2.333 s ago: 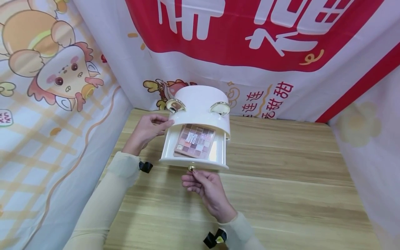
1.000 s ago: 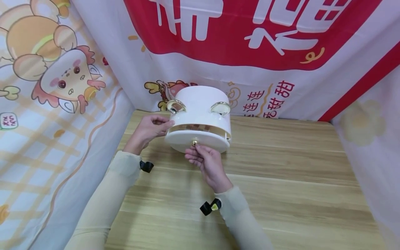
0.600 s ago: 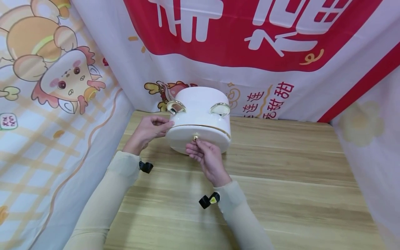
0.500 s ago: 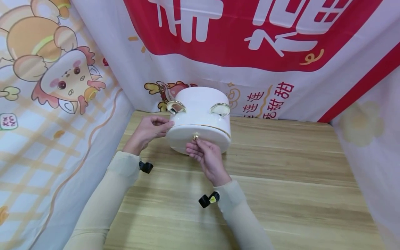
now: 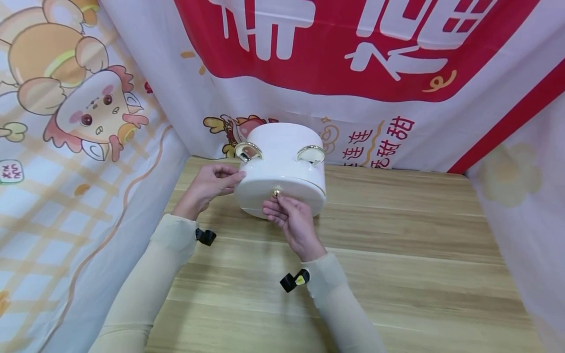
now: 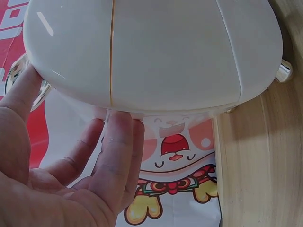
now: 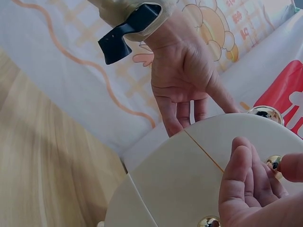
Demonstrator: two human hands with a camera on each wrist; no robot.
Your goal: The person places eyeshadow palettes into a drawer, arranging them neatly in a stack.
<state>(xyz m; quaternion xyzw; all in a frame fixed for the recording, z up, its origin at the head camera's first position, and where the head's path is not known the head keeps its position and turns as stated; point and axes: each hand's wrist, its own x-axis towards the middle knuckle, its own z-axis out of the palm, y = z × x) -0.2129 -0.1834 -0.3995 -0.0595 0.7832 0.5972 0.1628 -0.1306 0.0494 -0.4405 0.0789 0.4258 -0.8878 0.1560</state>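
Observation:
A white rounded storage box (image 5: 284, 147) with two gold-rimmed loops stands at the back of the table. Its upper drawer (image 5: 256, 193) is flush with the body, leaving a thin gold line along the seam. Between thumb and fingers, my right hand (image 5: 293, 223) pinches the drawer's gold knob (image 7: 273, 163). My left hand (image 5: 207, 186) touches the box's left side; in the left wrist view its fingertips (image 6: 119, 118) rest against the white wall. Below the upper drawer, the right wrist view shows a second gold knob (image 7: 209, 221). The inside of the drawer is hidden.
Wood-grain table (image 5: 397, 274) extends in front and to the right of the box. A printed cloth (image 5: 282, 93) in white and red hangs right behind it. Another patterned cloth (image 5: 88, 211) borders the left side. A gold foot (image 6: 284, 71) shows under the box.
The upper drawer, pulled out with an eyeshadow palette inside, has slid back into the box. My right hand moved inward with the knob; my left hand stayed at the box's side.

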